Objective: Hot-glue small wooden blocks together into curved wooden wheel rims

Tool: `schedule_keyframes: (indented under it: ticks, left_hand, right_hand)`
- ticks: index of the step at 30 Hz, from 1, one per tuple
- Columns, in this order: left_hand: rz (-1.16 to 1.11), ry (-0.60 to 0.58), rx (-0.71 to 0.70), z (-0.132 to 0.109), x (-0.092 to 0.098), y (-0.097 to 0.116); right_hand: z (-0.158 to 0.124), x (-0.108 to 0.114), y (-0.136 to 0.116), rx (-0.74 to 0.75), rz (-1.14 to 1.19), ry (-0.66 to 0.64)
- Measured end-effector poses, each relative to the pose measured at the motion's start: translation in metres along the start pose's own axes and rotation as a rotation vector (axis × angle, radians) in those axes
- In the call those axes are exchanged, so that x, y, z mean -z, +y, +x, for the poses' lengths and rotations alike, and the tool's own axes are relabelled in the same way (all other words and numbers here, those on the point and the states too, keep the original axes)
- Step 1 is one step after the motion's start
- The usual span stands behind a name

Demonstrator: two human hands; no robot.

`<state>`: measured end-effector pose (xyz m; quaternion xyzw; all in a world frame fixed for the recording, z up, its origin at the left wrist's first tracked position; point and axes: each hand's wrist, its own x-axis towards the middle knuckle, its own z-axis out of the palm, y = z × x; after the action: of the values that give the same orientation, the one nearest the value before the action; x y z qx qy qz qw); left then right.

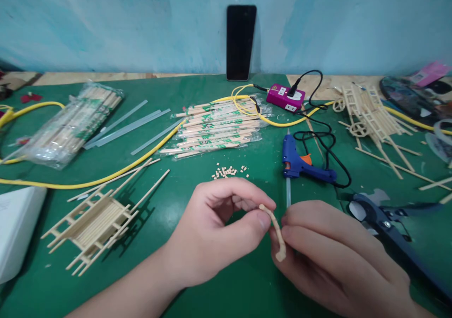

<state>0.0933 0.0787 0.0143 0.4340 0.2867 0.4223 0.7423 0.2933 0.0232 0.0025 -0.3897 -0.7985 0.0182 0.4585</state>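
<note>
My left hand [226, 235] is closed, pinching the upper part of a small curved wooden piece [278, 231] between thumb and fingers. The fingers of my right hand [339, 257] are pressed against the same piece from the other side, hiding part of it. Pale and bent like an arc, the piece is held above the green table. Just beyond the hands lies a scatter of tiny cut wooden bits [228, 172]. A blue glue gun [291, 160] with a clear glue stick in its back rests past my right hand.
A small wooden cart frame [95, 228] stands at left, a wheeled one [374, 120] at right. Wrapped chopsticks [219, 127], loose glue sticks [129, 127], a yellow cable [84, 185], a purple power socket [286, 98], dark pruning shears [388, 224] and a propped phone [241, 43] surround the hands.
</note>
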Motion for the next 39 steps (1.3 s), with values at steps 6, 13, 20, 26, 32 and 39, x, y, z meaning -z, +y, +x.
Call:
schedule_keyframes:
  ticks: [6, 13, 20, 26, 32, 39]
  left_hand:
    - [0.052, 0.033, 0.005, 0.0003, 0.0007, 0.0005]
    - [0.023, 0.043, 0.029, 0.0006, 0.0018, -0.0001]
    - [-0.006, 0.024, 0.046, -0.0016, -0.0024, 0.0004]
    - [-0.017, 0.044, 0.069, -0.0022, -0.0015, 0.0003]
    - [-0.050, 0.055, 0.077, -0.0015, 0.0002, -0.0030]
    - [-0.128, 0.014, 0.124, -0.0022, -0.0003, -0.0032]
  right_hand:
    - [0.0003, -0.0009, 0.0006, 0.004, -0.045, 0.001]
    - [-0.0017, -0.0012, -0.0002, -0.005, -0.046, -0.018]
    - [0.0005, -0.0021, -0.0001, 0.017, -0.048, 0.007]
    - [-0.0004, -0.0007, 0.0012, 0.007, -0.051, 0.004]
    - [-0.0025, 0.0015, 0.0000, 0.011, -0.053, -0.032]
    - [0.0012, -0.0021, 0.0018, 0.032, -0.025, -0.010]
